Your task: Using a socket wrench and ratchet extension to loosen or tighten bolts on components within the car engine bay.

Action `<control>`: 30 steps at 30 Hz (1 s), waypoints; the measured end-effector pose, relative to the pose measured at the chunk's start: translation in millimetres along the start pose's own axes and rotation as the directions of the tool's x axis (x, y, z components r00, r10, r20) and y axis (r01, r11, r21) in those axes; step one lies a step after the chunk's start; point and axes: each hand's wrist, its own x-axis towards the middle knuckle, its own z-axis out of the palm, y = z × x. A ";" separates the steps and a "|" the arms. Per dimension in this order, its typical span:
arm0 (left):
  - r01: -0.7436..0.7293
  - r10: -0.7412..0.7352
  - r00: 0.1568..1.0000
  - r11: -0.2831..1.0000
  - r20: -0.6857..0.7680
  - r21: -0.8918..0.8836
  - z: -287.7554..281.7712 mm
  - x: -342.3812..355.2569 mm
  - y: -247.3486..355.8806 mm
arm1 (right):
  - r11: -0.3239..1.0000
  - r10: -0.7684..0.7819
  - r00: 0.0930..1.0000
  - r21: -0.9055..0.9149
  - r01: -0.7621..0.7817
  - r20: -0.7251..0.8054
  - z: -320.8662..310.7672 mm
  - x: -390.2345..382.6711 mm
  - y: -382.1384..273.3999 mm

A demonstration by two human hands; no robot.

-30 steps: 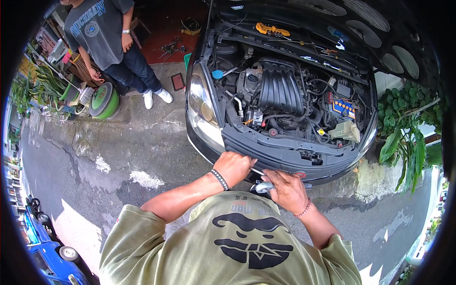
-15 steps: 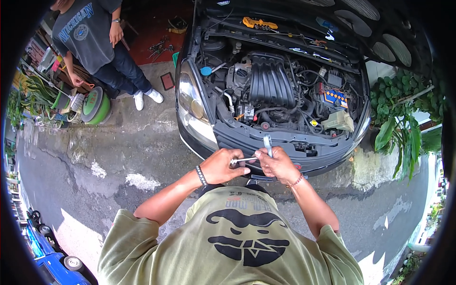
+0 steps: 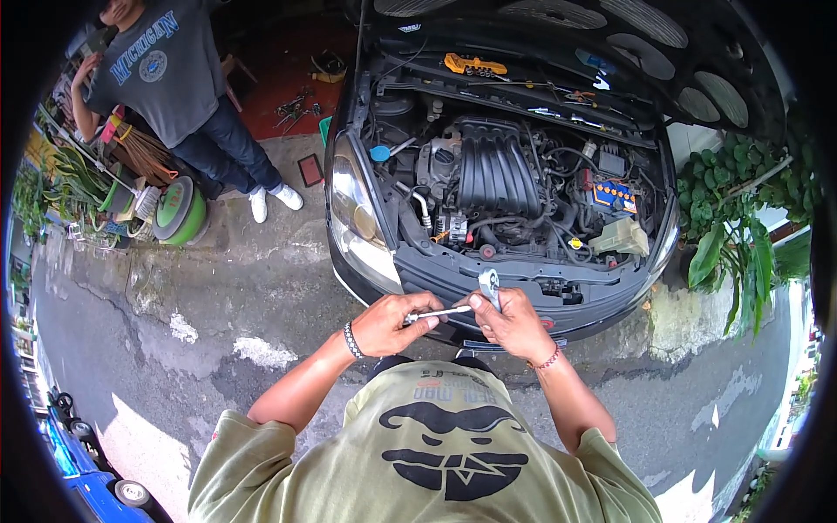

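Right between the two hands sits a slim chrome tool, a ratchet wrench by the look of it, with a thin shaft running roughly level from side to side and a rounded head that sticks up above the right hand. The left hand is closed around the left end of the shaft, fingers curled over it, while the right hand pinches the tool just below the head, so each hand grips one end and neither is clearly nearer to it than the other. The long axis lies across the body, left to right, with the head end tipped upward on the right side. Both hands are held in front of the chest, just short of the front edge of a dark car whose bonnet is raised. Beyond the hands lies the open engine bay, the black ribbed engine cover straight ahead and a battery further to the right. Well off to the left, another person in a grey shirt stands on the concrete beside a green round object; leafy plants grow to the right.
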 end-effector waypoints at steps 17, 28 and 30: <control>-0.070 -0.029 0.954 0.947 -0.300 -0.312 19.4 2.0 -36.4 | 0.728 -0.078 0.997 0.681 0.077 -0.029 -9.7 -14.5 -8.4; 0.030 -0.187 0.956 0.828 -0.225 -0.561 32.7 4.3 -72.6 | 0.860 -0.111 0.987 0.487 0.155 -0.118 0.8 -6.3 -2.7; 0.026 -0.186 0.955 0.830 -0.232 -0.558 32.5 4.5 -71.7 | 0.892 -0.115 0.986 0.425 0.155 -0.118 0.4 -5.3 -1.4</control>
